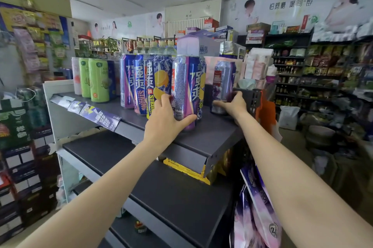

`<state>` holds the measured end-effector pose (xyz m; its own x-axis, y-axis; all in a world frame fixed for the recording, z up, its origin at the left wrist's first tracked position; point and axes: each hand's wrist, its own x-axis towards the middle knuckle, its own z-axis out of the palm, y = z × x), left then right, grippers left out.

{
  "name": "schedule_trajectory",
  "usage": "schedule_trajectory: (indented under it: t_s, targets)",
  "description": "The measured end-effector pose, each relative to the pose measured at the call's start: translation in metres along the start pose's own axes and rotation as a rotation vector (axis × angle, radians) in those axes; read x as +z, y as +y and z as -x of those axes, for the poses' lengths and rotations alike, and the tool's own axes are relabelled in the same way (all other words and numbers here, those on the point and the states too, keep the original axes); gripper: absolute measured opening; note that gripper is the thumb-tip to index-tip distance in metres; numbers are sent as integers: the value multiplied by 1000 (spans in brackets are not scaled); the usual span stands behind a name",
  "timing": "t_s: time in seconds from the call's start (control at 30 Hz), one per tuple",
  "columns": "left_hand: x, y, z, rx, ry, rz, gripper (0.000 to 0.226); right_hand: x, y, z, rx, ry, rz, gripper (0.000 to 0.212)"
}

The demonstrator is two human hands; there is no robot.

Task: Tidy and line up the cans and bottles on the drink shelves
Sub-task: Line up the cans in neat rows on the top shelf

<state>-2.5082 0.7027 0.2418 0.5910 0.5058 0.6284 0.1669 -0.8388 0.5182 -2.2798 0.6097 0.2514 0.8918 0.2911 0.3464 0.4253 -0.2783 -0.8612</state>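
Dark shelf (212, 136) with upright cans (141, 86)

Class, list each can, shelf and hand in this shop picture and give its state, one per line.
left hand: gripping purple can
purple can: upright, out in front of the row
right hand: gripping silver can
silver can: upright, standing apart at the right
green cans: upright, lined up
top shelf: partly stocked

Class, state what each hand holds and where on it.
Left hand grips the tall purple can near its base; right hand grips the smaller purple can low down.
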Motion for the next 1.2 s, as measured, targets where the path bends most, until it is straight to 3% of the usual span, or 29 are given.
schedule_trajectory:
  t_s: [0.1, 0.27, 0.47, 0.67, 0.9, 1.0, 1.07, 1.1, 1.13, 1.2]
  targets:
    - [2, -2, 0, -2, 17, 39, 78, -1, -2, 4, 28, 27, 179, 89]
    - [5, -3, -1, 0, 20, 80, 78, -5, 2, 4, 40, 7, -172, 61]
    - [6, -5, 0, 20, 34, 94, 78, -1, -5, 7, 53, 34, 207, 90]
    - [7, -7, 0, 24, 39, 108, 77, -3, -5, 9, 34, 11, 108, 66]
    - [7, -8, 1, 26, 41, 95, 77, 10, -12, 10, 69, 61, 128, 68]
    - [5, -8, 1, 26, 42, 113, 76, 10, -18, 16, 99, 172, 173, 73]
    - [6, -7, 2, 34, 40, 119, 75, 4, -22, 29, -41, 343, 96, 62]
    - [6, -8, 2, 37, 41, 120, 75, 1, -26, 36, -125, 341, -13, 55]
    - [6, -8, 2, 35, 41, 122, 75, 0, -27, 43, -173, 238, -152, 49]
    - [6, -8, 1, 25, 36, 129, 75, 2, -31, 57, -172, -127, -336, 49]
